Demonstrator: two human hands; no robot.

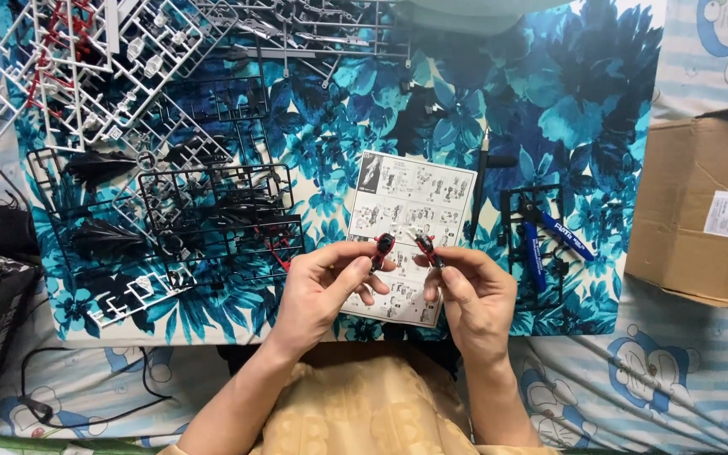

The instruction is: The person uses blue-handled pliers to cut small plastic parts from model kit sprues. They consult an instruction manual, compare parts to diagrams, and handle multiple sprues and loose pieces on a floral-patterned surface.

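1. Model parts, small and red-and-black, sit one in each of your hands above the instruction sheet (406,227), which lies on the blue floral cloth (549,93).
2. Your left hand (322,291) comes up from the lower left, palm turned toward you, thumb and forefinger pinched on the left part (383,246); the other fingers curl loosely beneath.
3. Your right hand (473,295) rises from the lower right, its fingertips closed on the right part (425,246), which tilts toward the left one.
4. Both parts are near each other but apart, with a narrow gap between them over the middle of the sheet.
5. Both forearms angle inward from your lap, wrists bent upward so the hands meet at the table's near edge.
6. Black plastic sprues (204,211) lie to the left of your left hand, white sprues (86,67) farther up.
7. Blue-handled nippers (549,240) rest just right of your right hand, and a cardboard box (701,211) stands at the far right.
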